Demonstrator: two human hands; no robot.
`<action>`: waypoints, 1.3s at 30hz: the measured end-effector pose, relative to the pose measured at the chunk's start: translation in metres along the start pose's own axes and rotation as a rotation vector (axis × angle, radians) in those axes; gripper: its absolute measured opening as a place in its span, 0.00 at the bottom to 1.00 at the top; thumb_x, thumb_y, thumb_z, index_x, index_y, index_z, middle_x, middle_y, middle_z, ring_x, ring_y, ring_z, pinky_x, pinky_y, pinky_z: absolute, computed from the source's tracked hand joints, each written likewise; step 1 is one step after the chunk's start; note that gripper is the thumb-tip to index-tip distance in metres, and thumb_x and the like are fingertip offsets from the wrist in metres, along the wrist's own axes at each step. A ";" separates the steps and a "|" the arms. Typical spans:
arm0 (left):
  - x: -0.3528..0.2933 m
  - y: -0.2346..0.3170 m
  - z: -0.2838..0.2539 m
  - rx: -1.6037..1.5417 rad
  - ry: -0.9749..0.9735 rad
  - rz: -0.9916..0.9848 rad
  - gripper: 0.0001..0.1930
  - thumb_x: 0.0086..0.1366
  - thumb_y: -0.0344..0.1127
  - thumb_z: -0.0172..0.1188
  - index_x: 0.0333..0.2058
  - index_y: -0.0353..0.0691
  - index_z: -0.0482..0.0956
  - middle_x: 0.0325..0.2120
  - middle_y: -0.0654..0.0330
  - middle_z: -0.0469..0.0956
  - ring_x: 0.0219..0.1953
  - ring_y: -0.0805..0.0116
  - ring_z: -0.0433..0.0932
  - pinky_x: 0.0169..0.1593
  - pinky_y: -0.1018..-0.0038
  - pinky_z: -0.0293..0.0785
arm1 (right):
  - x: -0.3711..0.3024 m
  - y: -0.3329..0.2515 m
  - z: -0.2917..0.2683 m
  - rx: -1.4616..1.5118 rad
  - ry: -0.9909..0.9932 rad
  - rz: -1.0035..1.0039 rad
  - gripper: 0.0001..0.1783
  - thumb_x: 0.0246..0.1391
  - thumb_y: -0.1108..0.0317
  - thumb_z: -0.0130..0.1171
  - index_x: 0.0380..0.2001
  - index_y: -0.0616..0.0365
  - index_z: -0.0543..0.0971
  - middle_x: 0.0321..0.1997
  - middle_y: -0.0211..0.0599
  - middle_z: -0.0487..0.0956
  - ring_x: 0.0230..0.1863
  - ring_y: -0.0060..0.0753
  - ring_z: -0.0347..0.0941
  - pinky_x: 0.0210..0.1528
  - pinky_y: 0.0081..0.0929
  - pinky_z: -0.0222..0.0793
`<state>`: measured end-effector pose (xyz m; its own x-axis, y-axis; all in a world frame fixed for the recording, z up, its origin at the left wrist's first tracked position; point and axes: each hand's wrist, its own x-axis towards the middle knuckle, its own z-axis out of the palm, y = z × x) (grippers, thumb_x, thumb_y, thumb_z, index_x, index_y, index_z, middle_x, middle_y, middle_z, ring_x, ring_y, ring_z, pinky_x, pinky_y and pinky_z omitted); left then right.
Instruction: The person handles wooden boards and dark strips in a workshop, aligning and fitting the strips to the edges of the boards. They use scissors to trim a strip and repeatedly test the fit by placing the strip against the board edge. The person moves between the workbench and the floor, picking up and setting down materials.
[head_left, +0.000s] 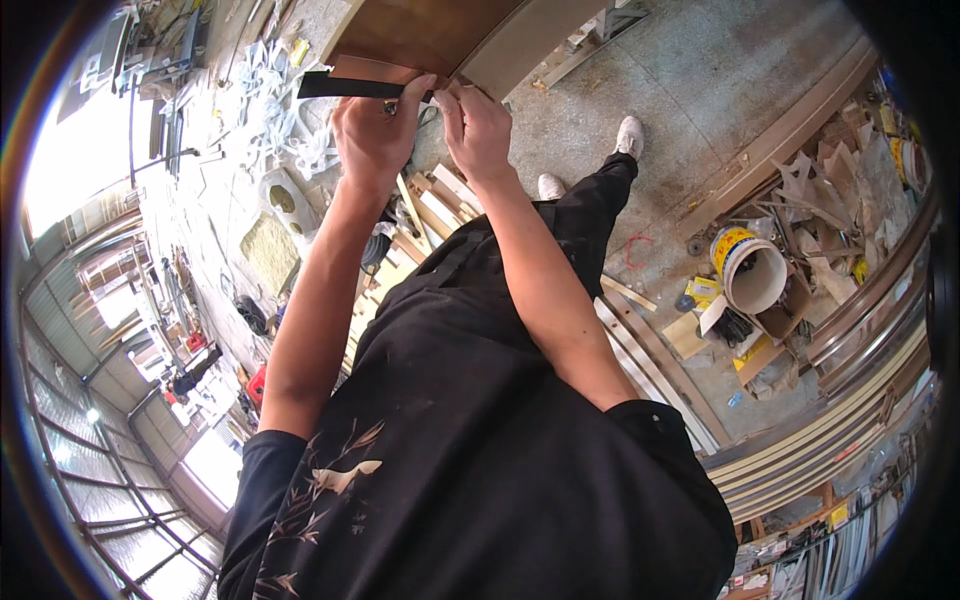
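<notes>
Both hands work at the near edge of a brown wooden panel.

My left hand [372, 128] closes its fingers [415, 90] around a flat black tool [345, 86], which points left along the panel [420, 35] edge. My right hand [475, 125] pinches something small beside it, and I cannot tell what. Below lies the concrete floor [700, 90], with wood offcuts [435, 205], white shavings [275, 100] to the left, and a white bucket [752, 272] at the right.
</notes>
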<state>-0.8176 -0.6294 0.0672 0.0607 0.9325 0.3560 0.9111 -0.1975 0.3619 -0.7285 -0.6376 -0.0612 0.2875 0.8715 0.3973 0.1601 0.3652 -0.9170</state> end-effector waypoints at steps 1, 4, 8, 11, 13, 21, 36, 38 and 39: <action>0.001 0.003 0.001 0.001 0.010 -0.006 0.06 0.63 0.35 0.71 0.38 0.44 0.91 0.35 0.57 0.89 0.38 0.65 0.88 0.43 0.71 0.80 | 0.002 0.001 -0.002 -0.016 -0.023 -0.010 0.08 0.62 0.68 0.64 0.30 0.60 0.82 0.28 0.43 0.82 0.28 0.49 0.80 0.32 0.39 0.75; 0.002 0.009 0.000 0.023 0.036 -0.030 0.08 0.61 0.37 0.73 0.37 0.42 0.90 0.36 0.55 0.88 0.40 0.58 0.87 0.47 0.66 0.80 | 0.004 0.001 -0.008 -0.088 -0.081 -0.075 0.05 0.62 0.71 0.62 0.32 0.61 0.81 0.30 0.44 0.82 0.30 0.50 0.81 0.33 0.41 0.77; -0.001 -0.003 0.005 0.032 0.097 0.073 0.09 0.60 0.38 0.74 0.35 0.41 0.89 0.32 0.55 0.88 0.35 0.54 0.87 0.42 0.64 0.81 | 0.006 -0.004 -0.013 -0.186 -0.132 -0.165 0.07 0.62 0.69 0.62 0.34 0.63 0.80 0.30 0.45 0.82 0.28 0.48 0.82 0.30 0.39 0.80; -0.002 -0.001 0.006 0.031 0.086 0.070 0.07 0.60 0.36 0.73 0.33 0.41 0.89 0.30 0.55 0.87 0.32 0.53 0.86 0.40 0.62 0.80 | 0.006 -0.010 -0.018 -0.198 -0.194 -0.084 0.06 0.61 0.69 0.63 0.33 0.61 0.79 0.31 0.44 0.82 0.31 0.50 0.81 0.32 0.41 0.79; -0.001 0.000 0.006 -0.022 0.054 0.013 0.07 0.60 0.36 0.74 0.33 0.41 0.89 0.30 0.54 0.87 0.32 0.51 0.85 0.40 0.62 0.80 | 0.008 -0.011 -0.018 -0.221 -0.190 -0.098 0.06 0.60 0.69 0.63 0.32 0.61 0.79 0.30 0.44 0.81 0.30 0.50 0.81 0.31 0.42 0.79; -0.009 -0.001 0.008 -0.089 0.045 -0.041 0.07 0.60 0.34 0.73 0.30 0.37 0.87 0.29 0.51 0.85 0.32 0.48 0.84 0.39 0.60 0.79 | 0.012 -0.031 -0.020 -0.270 -0.258 0.028 0.07 0.59 0.69 0.60 0.30 0.60 0.77 0.26 0.46 0.79 0.27 0.51 0.80 0.29 0.44 0.79; -0.009 0.000 0.013 -0.041 0.080 0.019 0.07 0.63 0.38 0.70 0.32 0.42 0.87 0.29 0.57 0.86 0.32 0.54 0.84 0.51 0.60 0.76 | 0.272 -0.150 -0.114 -0.537 -0.618 -0.908 0.19 0.47 0.68 0.72 0.44 0.51 0.81 0.45 0.35 0.78 0.54 0.41 0.70 0.58 0.42 0.68; -0.009 -0.005 0.015 -0.028 0.076 0.032 0.08 0.63 0.39 0.70 0.32 0.41 0.86 0.29 0.57 0.86 0.32 0.54 0.84 0.48 0.60 0.77 | 0.301 -0.139 -0.101 -0.631 -0.990 -0.904 0.14 0.48 0.70 0.71 0.38 0.53 0.80 0.43 0.34 0.78 0.53 0.39 0.71 0.56 0.40 0.69; -0.008 -0.003 0.014 -0.046 0.093 0.036 0.08 0.63 0.39 0.71 0.31 0.42 0.86 0.29 0.57 0.86 0.32 0.54 0.84 0.48 0.61 0.76 | 0.310 -0.134 -0.093 -0.668 -1.179 -0.896 0.12 0.48 0.71 0.70 0.36 0.53 0.79 0.42 0.34 0.78 0.53 0.38 0.72 0.56 0.39 0.69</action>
<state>-0.8154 -0.6322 0.0508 0.0529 0.8931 0.4468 0.8893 -0.2457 0.3858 -0.5729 -0.4465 0.1879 -0.9120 0.3377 0.2328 0.3186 0.9407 -0.1165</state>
